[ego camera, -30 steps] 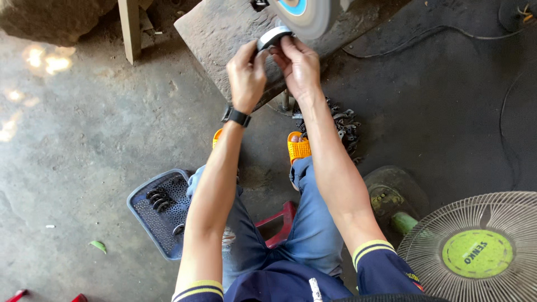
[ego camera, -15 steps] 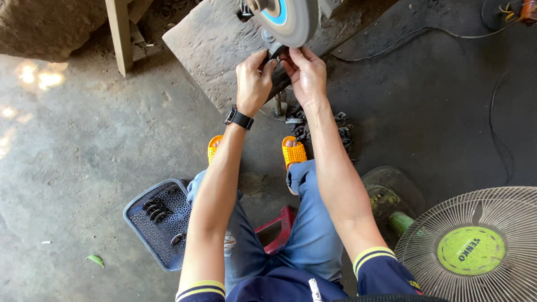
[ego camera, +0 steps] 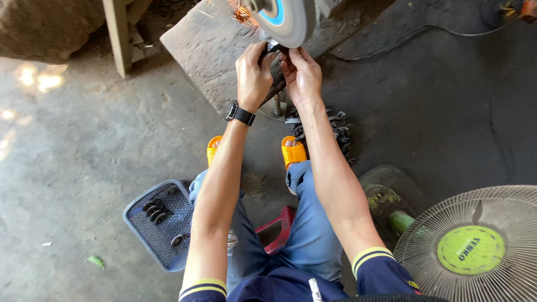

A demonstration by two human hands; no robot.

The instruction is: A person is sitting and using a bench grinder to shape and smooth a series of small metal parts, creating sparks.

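Fingers of the left hand (ego camera: 253,75) and right hand (ego camera: 302,75) pinch together on a small dark metal part (ego camera: 272,49), pressing it to the lower rim of the grey grinding wheel (ego camera: 285,21); beyond, orange sparks (ego camera: 241,14) fly leftward.

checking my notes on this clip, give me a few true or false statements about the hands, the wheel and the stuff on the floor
1. Both hands press a small dark part against the grinding wheel. True.
2. Sparks fly off to the left of the wheel. True.
3. The wristwatch is on the right hand. False: it sits on the wrist of the left hand.
4. The grey basket on the floor holds dark metal rings. True.
5. The fan has a red centre. False: its centre is green.
6. The person wears black boots. False: orange sandals.
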